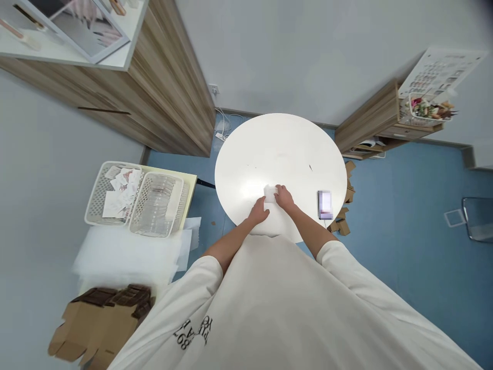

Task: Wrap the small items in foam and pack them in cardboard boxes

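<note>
A small whitish, roughly square packet (270,194) lies on the round white table (277,149), close to its near edge. It looks like folded foam or thin wrapping; what it holds inside, if anything, I cannot make out. My right hand (284,198) grips its right side with bent fingers. At its lower left edge, my left hand (258,211) rests with the forefinger stretched to the packet and the thumb held apart.
A phone with a cable (324,204) lies at the table's right. To the left, a side table carries a basket of cards (92,198), a basket of clear pieces (154,234), white sheets (127,254) and flattened cardboard boxes (90,329). Small cartons (342,226) sit on the floor.
</note>
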`<state>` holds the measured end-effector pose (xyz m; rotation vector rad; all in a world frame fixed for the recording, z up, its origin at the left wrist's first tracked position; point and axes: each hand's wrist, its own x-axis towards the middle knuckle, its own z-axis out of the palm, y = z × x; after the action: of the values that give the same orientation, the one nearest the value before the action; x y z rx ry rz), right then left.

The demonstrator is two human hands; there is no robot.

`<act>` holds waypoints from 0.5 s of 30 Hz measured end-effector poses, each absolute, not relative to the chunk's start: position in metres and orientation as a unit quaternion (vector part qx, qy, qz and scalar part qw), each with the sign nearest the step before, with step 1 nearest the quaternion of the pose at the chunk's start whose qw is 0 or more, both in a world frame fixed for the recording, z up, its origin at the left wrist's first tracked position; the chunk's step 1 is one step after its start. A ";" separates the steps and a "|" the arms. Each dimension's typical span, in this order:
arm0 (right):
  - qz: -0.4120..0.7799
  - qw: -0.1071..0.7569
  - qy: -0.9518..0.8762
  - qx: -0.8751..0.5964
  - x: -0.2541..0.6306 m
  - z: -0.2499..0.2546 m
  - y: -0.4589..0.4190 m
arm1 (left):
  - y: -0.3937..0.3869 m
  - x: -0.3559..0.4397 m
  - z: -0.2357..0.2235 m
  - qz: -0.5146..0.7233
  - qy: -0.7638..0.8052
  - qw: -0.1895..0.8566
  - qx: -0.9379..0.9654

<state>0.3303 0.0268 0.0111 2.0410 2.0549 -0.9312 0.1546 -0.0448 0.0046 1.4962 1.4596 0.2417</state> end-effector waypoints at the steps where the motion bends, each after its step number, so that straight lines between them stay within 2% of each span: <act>1: -0.306 0.037 0.668 0.677 0.330 0.008 0.026 | -0.045 0.154 0.005 0.084 0.591 0.469 0.651; 6: -0.314 -0.016 0.669 0.673 0.334 -0.004 0.007 | -0.039 0.152 0.004 0.015 0.505 0.379 0.775; 10: -0.296 -0.017 0.660 0.690 0.333 -0.004 -0.014 | -0.034 0.150 0.002 -0.030 0.475 0.364 0.801; 15: -0.341 -0.011 0.595 0.728 0.319 0.003 -0.020 | -0.030 0.150 0.004 -0.077 0.462 0.364 0.805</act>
<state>0.3187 -0.0203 0.0030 2.3019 1.8827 -1.0790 0.1502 -0.0301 0.0037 2.0716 1.1874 -0.1969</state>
